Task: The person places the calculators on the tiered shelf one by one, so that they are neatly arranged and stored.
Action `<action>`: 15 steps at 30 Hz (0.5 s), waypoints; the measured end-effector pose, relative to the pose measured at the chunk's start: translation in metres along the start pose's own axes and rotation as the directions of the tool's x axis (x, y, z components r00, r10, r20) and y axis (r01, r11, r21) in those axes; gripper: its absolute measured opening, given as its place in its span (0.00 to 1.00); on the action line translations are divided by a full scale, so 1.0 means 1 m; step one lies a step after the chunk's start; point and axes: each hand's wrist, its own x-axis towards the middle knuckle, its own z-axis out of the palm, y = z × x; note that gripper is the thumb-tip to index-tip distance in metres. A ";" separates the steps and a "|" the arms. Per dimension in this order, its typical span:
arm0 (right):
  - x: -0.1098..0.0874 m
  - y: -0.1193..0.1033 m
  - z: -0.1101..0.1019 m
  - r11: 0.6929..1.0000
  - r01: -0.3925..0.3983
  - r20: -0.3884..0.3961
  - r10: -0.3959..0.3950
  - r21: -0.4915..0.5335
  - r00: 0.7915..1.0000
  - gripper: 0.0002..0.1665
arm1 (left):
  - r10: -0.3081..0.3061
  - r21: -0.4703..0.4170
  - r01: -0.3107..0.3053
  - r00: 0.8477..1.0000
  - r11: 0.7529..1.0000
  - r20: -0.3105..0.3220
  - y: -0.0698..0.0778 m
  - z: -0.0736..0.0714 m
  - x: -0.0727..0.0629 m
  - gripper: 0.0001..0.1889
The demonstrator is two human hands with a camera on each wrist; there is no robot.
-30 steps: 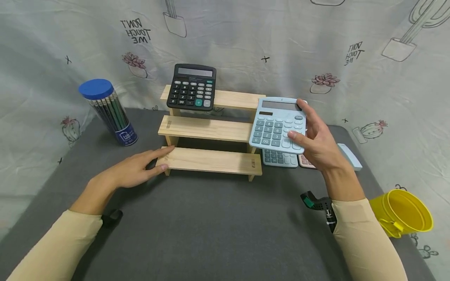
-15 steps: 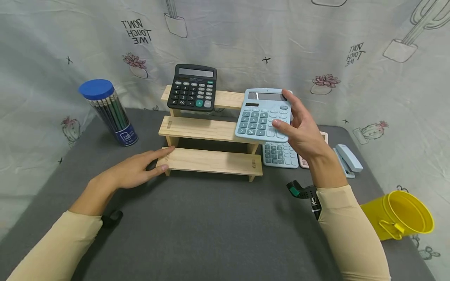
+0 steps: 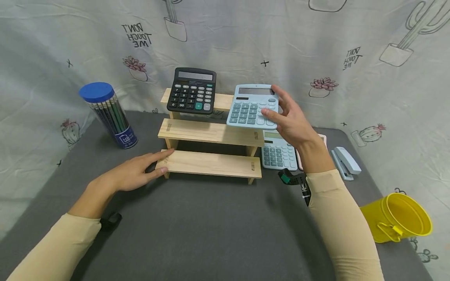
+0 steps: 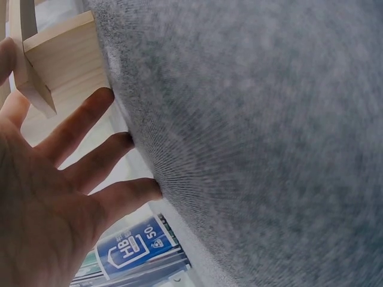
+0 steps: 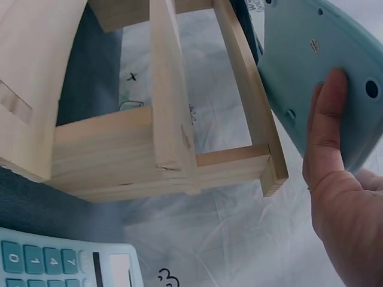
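Note:
A light blue calculator (image 3: 251,107) is held tilted in my right hand (image 3: 297,125), thumb on its keys. The right wrist view shows fingers of that hand against the calculator's back (image 5: 311,45), beside the top board. It overlaps the right part of the upper boards of a three-step wooden rack (image 3: 211,164) in the head view. My left hand (image 3: 130,171) touches the left end of the lowest board with thumb and index finger. Its other fingers stretch out straight in the left wrist view. A black calculator (image 3: 192,91) leans on the top step, at its left.
Right of the rack lies a second light blue calculator (image 3: 279,154); a pinkish one is mostly hidden behind my right wrist. Farther right are a light blue stapler (image 3: 346,163) and a yellow bucket (image 3: 372,218). A blue-lidded tub of pencils (image 3: 111,117) stands at the left.
My right hand has carried the light blue calculator leftward and slightly up, over the right side of the rack. The left hand stays on the lowest board.

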 end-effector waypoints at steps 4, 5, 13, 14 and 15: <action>0.005 -0.004 -0.002 0.996 -0.072 -0.031 0.070 -0.059 0.997 0.51 | 0.011 -0.008 -0.011 1.000 1.000 -0.004 -0.001 0.000 0.001 0.32; 0.007 -0.004 -0.002 0.996 -0.076 -0.034 0.074 -0.056 0.997 0.51 | 0.011 -0.010 -0.011 1.000 1.000 -0.003 -0.001 0.000 0.001 0.32; 0.013 -0.004 -0.001 0.989 -0.094 -0.022 0.092 -0.111 0.996 0.53 | 0.000 -0.011 0.001 1.000 1.000 0.005 0.001 -0.001 0.000 0.32; 0.013 -0.004 -0.001 0.989 -0.095 -0.010 0.095 -0.109 0.995 0.53 | -0.001 -0.009 0.001 1.000 1.000 0.006 0.001 -0.001 0.000 0.32; 0.013 -0.004 0.000 0.990 -0.096 0.006 0.097 -0.100 0.995 0.54 | -0.002 -0.011 0.002 1.000 1.000 0.007 0.001 -0.001 0.000 0.32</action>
